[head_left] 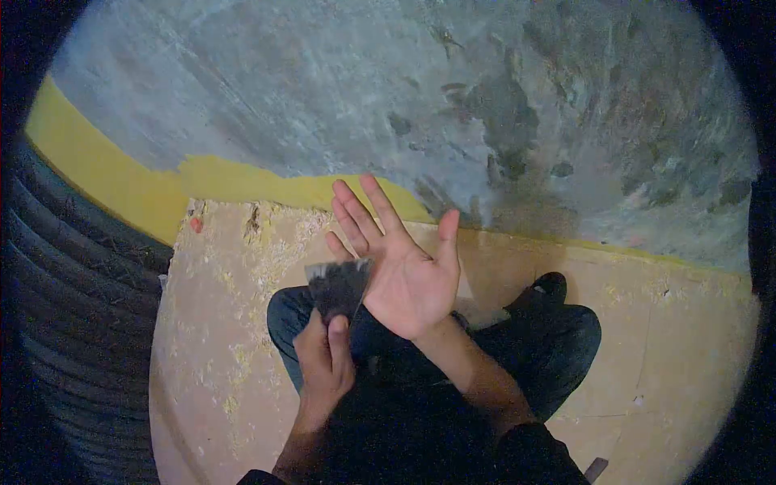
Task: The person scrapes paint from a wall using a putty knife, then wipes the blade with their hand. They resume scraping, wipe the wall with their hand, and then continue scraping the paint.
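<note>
My left hand (326, 356) is closed around the lower end of a putty knife (338, 289), thumb laid along it. The putty knife's wide, dark-smeared blade points up, with a paler strip along its top edge. Just to the right is my right hand (412, 283), turned palm up with its fingers stretched and the thumb out to the side. Nothing lies in that palm. In this view the blade's right edge overlaps the side of the right hand, near the little finger.
A grey, patchy wall (323, 89) with dark damp-looking smears rises ahead, a yellow band (226, 178) along its base. Yellow flakes litter the beige floor (218, 323). On the left stands a dark ribbed object (81, 323). My bent legs (566, 347) and dark shoe (550, 287) are below.
</note>
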Tool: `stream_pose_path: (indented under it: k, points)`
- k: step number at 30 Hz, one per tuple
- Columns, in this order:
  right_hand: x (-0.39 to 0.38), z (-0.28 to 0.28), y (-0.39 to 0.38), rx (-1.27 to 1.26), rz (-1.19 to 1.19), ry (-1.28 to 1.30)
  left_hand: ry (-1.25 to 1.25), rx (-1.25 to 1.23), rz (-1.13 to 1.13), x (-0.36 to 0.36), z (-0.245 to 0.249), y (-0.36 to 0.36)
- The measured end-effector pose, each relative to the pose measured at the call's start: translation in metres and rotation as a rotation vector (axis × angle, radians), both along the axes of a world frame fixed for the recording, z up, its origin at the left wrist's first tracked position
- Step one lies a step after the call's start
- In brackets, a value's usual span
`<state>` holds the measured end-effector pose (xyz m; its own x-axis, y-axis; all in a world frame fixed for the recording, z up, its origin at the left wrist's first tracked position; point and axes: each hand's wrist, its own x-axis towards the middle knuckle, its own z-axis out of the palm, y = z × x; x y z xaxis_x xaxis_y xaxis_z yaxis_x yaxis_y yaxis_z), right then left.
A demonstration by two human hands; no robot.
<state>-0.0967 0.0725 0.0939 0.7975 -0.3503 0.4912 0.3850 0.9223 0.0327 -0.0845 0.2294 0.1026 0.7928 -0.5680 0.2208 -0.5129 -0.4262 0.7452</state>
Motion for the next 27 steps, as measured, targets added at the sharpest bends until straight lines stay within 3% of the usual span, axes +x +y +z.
stream_pose_path:
  k: [2, 6, 7, 10, 12, 14, 18, 23, 25, 26, 27]
  points:
    - [0.000, 0.000, 0.001, -0.014, -0.002, -0.005, -0.176, 0.009, -0.053, 0.007, -0.005, -0.002]
    - [0.001, -0.003, 0.001, 0.039, 0.012, -0.004, -0.274, 0.080, -0.166, -0.011, -0.024, 0.001]
    - [0.001, -0.003, 0.000, 0.061, 0.013, 0.001, -0.203, -0.032, -0.226, -0.019, -0.024, -0.002]
    - [0.003, -0.002, -0.002, 0.056, 0.028, 0.003, -0.202, -0.033, -0.277, -0.022, -0.028, 0.003]
    - [0.001, 0.000, -0.001, -0.051, 0.013, -0.036, -0.288, -0.036, -0.169, -0.012, -0.024, 0.009]
    - [-0.001, 0.004, 0.003, -0.154, -0.003, -0.083, 0.060, -0.188, 0.114, 0.013, -0.003, 0.009]
    - [-0.003, 0.011, 0.011, -0.233, -0.119, -0.092, 0.029, -0.277, 0.098, 0.036, 0.031, 0.015]
    - [-0.007, 0.009, 0.017, -0.377, -0.322, -0.026, 0.032, -0.176, 0.104, 0.041, 0.040, 0.023]
    - [-0.014, 0.001, 0.013, -1.048, -0.559, -0.053, 0.070, -0.171, 0.098, 0.049, 0.048, 0.029]
    - [-0.014, 0.005, 0.011, -1.049, -0.555, -0.058, 0.107, -0.163, 0.089, 0.055, 0.053, 0.034]
    - [-0.016, 0.014, 0.009, -1.408, -0.731, -0.237, -0.095, -0.220, 0.023, 0.074, 0.040, 0.040]
